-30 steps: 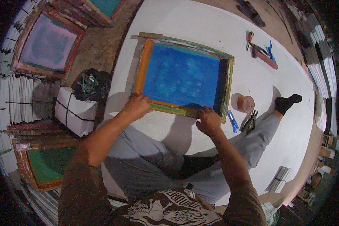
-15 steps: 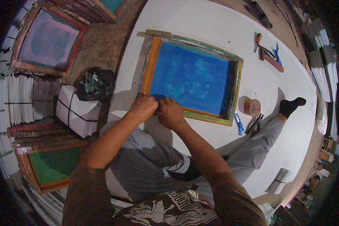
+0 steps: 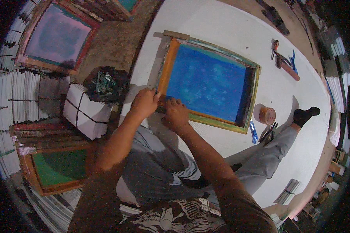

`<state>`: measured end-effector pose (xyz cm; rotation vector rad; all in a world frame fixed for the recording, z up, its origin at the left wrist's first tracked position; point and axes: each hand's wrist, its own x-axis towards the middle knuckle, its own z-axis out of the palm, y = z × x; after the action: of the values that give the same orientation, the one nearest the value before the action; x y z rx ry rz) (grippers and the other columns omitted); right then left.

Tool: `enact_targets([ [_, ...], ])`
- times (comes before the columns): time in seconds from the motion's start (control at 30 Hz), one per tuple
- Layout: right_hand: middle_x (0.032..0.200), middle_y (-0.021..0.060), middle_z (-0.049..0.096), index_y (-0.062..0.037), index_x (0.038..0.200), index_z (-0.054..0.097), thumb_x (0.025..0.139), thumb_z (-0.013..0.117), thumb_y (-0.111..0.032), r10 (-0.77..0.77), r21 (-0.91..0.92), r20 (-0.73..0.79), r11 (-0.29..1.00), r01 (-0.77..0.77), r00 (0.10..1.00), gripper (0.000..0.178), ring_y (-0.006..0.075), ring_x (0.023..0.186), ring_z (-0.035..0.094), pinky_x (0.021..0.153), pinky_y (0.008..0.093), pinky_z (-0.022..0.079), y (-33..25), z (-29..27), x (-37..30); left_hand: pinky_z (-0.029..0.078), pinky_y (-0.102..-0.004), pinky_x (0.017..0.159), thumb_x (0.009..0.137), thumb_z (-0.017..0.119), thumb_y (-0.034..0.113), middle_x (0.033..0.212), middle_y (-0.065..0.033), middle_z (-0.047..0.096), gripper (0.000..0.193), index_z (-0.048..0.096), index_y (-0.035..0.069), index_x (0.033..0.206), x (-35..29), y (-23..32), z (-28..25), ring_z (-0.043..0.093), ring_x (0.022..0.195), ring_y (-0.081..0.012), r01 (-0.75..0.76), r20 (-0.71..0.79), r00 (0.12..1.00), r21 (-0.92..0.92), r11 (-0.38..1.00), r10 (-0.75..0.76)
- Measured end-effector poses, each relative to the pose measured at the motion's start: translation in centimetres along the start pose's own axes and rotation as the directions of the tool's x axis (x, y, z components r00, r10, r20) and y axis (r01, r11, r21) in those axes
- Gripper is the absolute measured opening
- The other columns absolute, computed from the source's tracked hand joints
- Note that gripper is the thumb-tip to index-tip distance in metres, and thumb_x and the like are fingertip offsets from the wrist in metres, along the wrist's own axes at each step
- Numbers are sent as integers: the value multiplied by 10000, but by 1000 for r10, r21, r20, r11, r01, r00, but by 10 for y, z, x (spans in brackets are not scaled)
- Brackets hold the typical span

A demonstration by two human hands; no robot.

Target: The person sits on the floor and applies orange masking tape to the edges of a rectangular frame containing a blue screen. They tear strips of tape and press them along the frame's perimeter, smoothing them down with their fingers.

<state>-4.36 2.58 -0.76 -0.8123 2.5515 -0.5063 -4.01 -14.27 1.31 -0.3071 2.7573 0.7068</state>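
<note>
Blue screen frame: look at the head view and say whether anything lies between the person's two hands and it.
Nothing visible does. The left hand and right hand rest directly on the near left corner of the blue screen frame.

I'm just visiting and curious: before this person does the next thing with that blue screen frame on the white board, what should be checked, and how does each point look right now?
1. Both hands on the frame: ok. The left hand and right hand press on the near left corner of the blue screen frame.
2. Frame lying flat on the white board: ok, as far as the view shows.
3. Tape roll within reach: ok, beside the frame's right corner.
4. Blue cutter and pliers off the mesh: ok.
5. What the fingertips pinch: cannot tell.
6. Mesh free of tears: cannot tell.
</note>
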Motion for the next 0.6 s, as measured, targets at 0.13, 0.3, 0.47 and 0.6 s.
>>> enact_targets([
  [0.13, 1205, 164, 590, -11, 1227, 558, 665, 789, -204, -7, 58, -86, 998, 12, 996, 637, 356, 1160, 555, 954, 484, 489, -14, 15, 11, 508, -532, 872, 1007, 531, 279, 977, -300, 664, 374, 672, -67, 1021, 4, -3, 1, 643, 978, -458, 1, 40, 999, -20, 1000, -1],
  [0.3, 1239, 172, 589, -28, 1232, 584, 690, 769, -209, 15, 176, -26, 984, -10, 1000, 600, 373, 1171, 550, 985, 488, 473, -9, 16, 20, 506, -536, 881, 1011, 522, 293, 982, -299, 665, 389, 671, -65, 1025, 6, -3, 1, 642, 976, -463, -3, 60, 998, -53, 999, 6],
  [0.47, 1233, 160, 601, -80, 1227, 612, 712, 739, -195, -10, 182, -65, 983, 22, 998, 543, 372, 1110, 582, 934, 482, 505, -13, -6, 3, 503, -540, 893, 1015, 509, 299, 1009, -292, 660, 390, 665, -58, 1049, 7, 5, -8, 635, 999, -465, 79, 169, 982, 29, 996, -82],
  [0.6, 1218, 131, 616, -94, 1214, 633, 732, 705, -172, -44, 104, -56, 993, 50, 997, 493, 359, 1055, 612, 863, 483, 538, -6, 10, 12, 505, -545, 882, 1020, 502, 291, 1035, -290, 643, 382, 663, -55, 1042, 5, 1, 2, 631, 1006, -464, 20, 61, 998, 48, 999, -23],
])
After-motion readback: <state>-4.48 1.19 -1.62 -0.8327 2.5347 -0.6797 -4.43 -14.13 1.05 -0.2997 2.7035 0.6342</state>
